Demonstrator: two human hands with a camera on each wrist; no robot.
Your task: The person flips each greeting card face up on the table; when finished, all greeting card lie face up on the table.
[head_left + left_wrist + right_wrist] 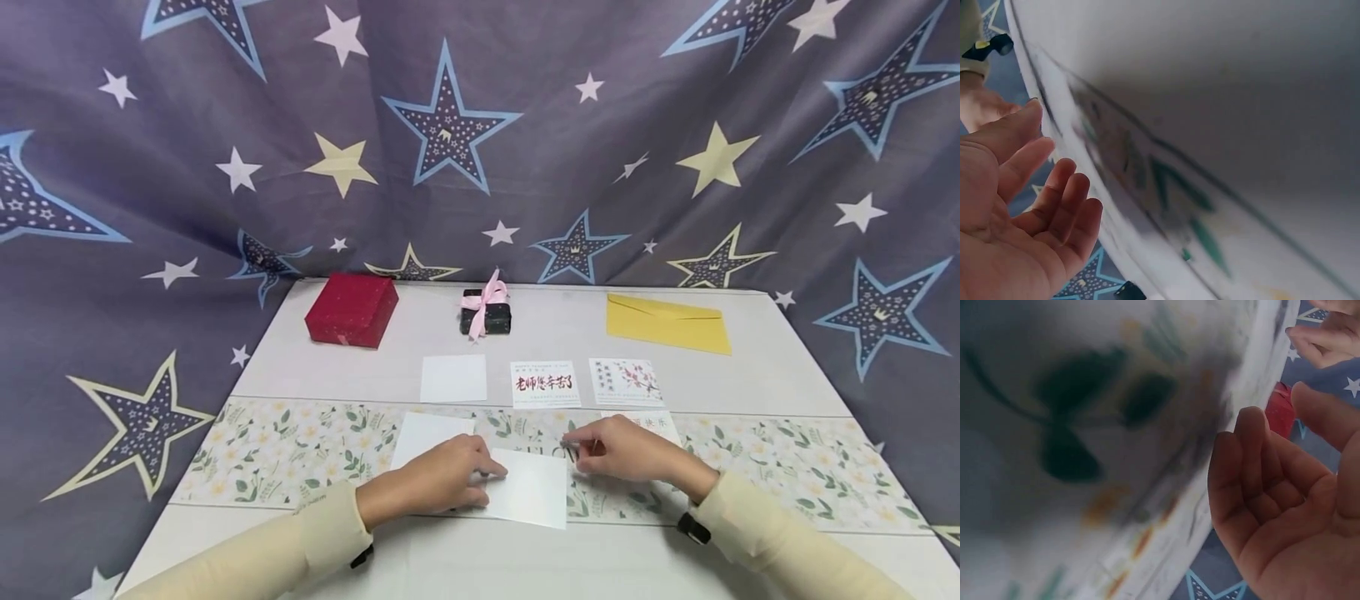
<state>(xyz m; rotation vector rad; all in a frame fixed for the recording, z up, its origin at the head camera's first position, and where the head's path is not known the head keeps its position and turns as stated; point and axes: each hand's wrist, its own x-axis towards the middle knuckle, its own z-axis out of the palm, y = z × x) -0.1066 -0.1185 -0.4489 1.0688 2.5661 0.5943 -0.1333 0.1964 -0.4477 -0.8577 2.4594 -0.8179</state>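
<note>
In the head view my left hand (pixel 442 477) reaches the left edge of a blank white card (pixel 531 492), fingertips overlapping that edge. Its fingers, loosely bent, have nothing between them in the left wrist view. Another white card (pixel 423 435) lies partly behind this hand. My right hand (pixel 626 450) is low over the floral band, right of the blank card, with thumb and fingers apart and empty in the right wrist view. Under and behind it lies a card with printed characters (pixel 660 422), partly covered by the hand.
Farther back lie a blank white card (pixel 453 379), a card with red writing (pixel 546 392) and a blossom card (pixel 625 383). Along the rear of the table (pixel 555 333) are a red box (pixel 348 310), a black box (pixel 497 320) with a pink bow and a yellow envelope (pixel 667 325).
</note>
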